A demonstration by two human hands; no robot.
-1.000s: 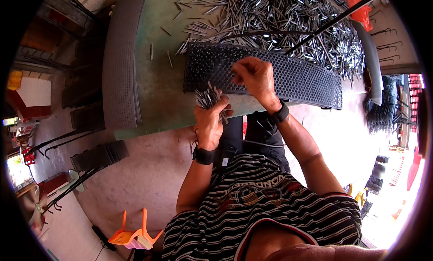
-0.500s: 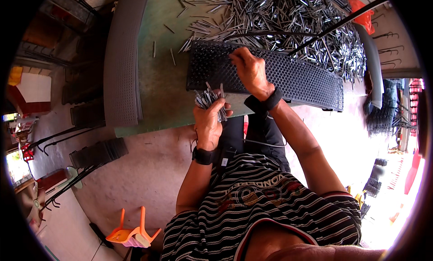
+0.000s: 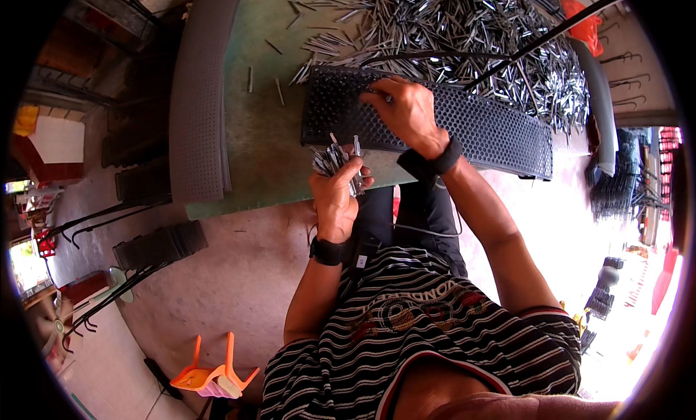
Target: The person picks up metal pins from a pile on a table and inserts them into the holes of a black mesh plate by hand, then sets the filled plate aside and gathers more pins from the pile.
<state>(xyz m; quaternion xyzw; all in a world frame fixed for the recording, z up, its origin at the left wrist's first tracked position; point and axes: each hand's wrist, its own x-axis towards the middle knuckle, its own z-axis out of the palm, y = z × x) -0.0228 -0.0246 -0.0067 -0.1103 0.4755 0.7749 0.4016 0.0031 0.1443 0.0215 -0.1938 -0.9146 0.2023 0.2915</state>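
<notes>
My left hand (image 3: 336,195) is closed round a bunch of thin metal pieces (image 3: 332,161), short and silvery, their ends sticking up past the fingers. It is just in front of the near edge of a long black panel (image 3: 478,126) full of round holes. Over the panel's left half is my right hand (image 3: 406,109), fingers bent and thumb near the fingertips; whatever they pinch is too small to make out. The holes at the panel's left end look darker and partly filled. Behind the panel spreads a large heap of similar metal pieces (image 3: 464,28).
A stack of grey perforated sheets (image 3: 199,108) stands at the green table's (image 3: 261,144) left side. A dark rod (image 3: 551,37) slants above the heap. An orange plastic stool (image 3: 210,376) is on the floor at lower left. A red bag (image 3: 584,25) hangs at far right.
My right hand has shifted slightly, its wrist turning so more of the back of the hand shows over the panel. My left hand stays in place with its bunch.
</notes>
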